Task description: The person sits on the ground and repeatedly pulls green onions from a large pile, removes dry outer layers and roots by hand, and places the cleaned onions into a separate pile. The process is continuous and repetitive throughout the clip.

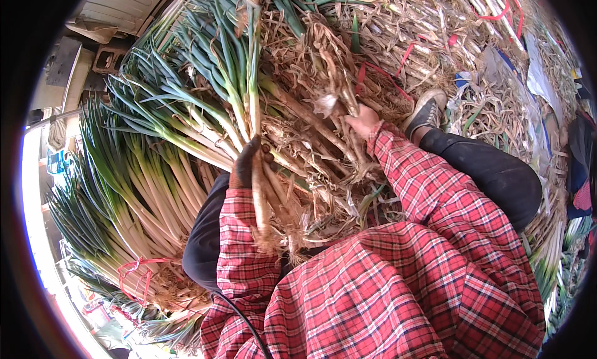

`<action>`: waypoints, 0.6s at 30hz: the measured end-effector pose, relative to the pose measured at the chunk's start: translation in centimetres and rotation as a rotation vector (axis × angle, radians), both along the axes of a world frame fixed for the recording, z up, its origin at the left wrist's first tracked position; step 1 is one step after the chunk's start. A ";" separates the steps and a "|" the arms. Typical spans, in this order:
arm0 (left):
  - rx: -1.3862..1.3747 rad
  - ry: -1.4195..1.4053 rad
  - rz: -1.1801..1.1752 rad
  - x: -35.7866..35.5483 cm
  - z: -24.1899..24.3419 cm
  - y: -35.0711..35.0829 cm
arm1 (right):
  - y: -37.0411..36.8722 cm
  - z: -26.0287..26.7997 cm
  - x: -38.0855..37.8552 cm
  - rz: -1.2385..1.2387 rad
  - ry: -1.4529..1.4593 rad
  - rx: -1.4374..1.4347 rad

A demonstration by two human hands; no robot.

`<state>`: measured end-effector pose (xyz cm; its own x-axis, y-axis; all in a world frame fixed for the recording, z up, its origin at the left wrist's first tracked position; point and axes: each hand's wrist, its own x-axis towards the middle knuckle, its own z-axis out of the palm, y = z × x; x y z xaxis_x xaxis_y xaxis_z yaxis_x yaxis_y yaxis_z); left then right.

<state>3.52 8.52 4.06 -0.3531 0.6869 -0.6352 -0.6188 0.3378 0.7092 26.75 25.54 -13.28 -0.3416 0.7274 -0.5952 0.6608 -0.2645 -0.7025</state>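
My left hand (243, 165), in a dark, soiled glove, is closed around several long green onions (254, 105). Their green tops fan upward, and the white shanks and hairy roots hang below the fist. To the right, my bare right hand (363, 122) grips a stalk wrapped in withered brown leaves (346, 91); its fingertips are partly hidden. Between the hands lie unpeeled onions (317, 121) with soil-coloured skins, tangled in dry husks (326, 191). Beyond my left hand, more green-topped onions (186, 135) rest on the heap.
A bundle of cleaned onions (154, 196) lies left of my knee, with red plastic ties (135, 277) near its roots. My shoe (426, 112) stands among dry leaves. More untrimmed stalks (396, 32) and red strips (389, 81) cover the ground at the top. A black cable (242, 317) crosses my sleeve.
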 end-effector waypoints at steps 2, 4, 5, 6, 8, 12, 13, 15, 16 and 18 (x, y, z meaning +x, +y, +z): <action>-0.008 -0.028 -0.015 -0.1 -1.0 -0.2 | 0.4 2.6 -2.3 -0.136 0.334 -0.180; 0.155 -0.107 0.000 -0.9 -1.0 -0.5 | -0.2 6.7 -4.5 -0.233 0.836 -0.415; 0.245 -0.162 0.009 -1.6 -0.7 -0.8 | -0.9 9.2 -5.2 -0.184 1.040 -0.555; 0.283 -0.189 0.019 -2.2 -0.2 -1.1 | -2.1 11.6 -6.3 -0.157 1.010 -0.419; 0.219 -0.064 0.011 -3.7 0.9 -2.0 | -5.4 15.7 -7.5 0.045 1.080 -0.142; 0.268 -0.030 0.036 -5.4 2.2 -3.9 | -12.5 16.2 -6.9 0.191 1.104 -0.064; 0.258 -0.016 0.033 -5.3 2.3 -4.3 | -12.6 15.0 -6.1 0.350 0.697 -0.135; 0.175 -0.016 0.089 -5.0 2.5 -4.8 | -11.4 12.9 -5.3 0.117 0.663 -0.510; 0.146 -0.068 0.071 -4.8 2.6 -5.0 | -10.1 12.1 -4.9 -0.053 0.681 -0.467; 0.118 -0.082 0.063 -4.2 2.8 -4.9 | -7.4 12.6 -3.8 -0.268 0.657 -0.474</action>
